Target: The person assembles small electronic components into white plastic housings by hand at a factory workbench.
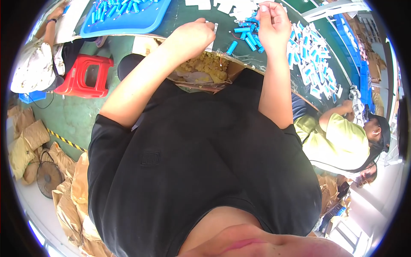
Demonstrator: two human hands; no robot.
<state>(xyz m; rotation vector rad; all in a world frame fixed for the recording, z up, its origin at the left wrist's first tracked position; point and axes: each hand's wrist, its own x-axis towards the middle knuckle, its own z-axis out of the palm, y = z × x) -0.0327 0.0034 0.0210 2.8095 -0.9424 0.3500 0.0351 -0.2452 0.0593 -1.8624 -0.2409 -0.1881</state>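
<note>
My left hand (195,39) is closed at the table's near edge, its fingers curled under and mostly hidden. A narrow white printed strip (213,35) shows right beside its fingertips; whether the fingers grip it I cannot tell. To the right, my right hand (275,28) is raised over the table with thumb and fingers drawn together; what they hold, if anything, is too small to make out. Just left of it lies a loose heap of blue cylindrical battery cells (250,37) with thin wires. A single blue cell (232,47) lies nearer the edge.
A blue tray (150,26) of wired cells stands at the far left of the green table (180,13). White pieces (227,6) lie at the back, and a large pile of blue-and-white cells (310,55) spreads right. Co-workers sit on both sides; a red stool (87,77) stands left.
</note>
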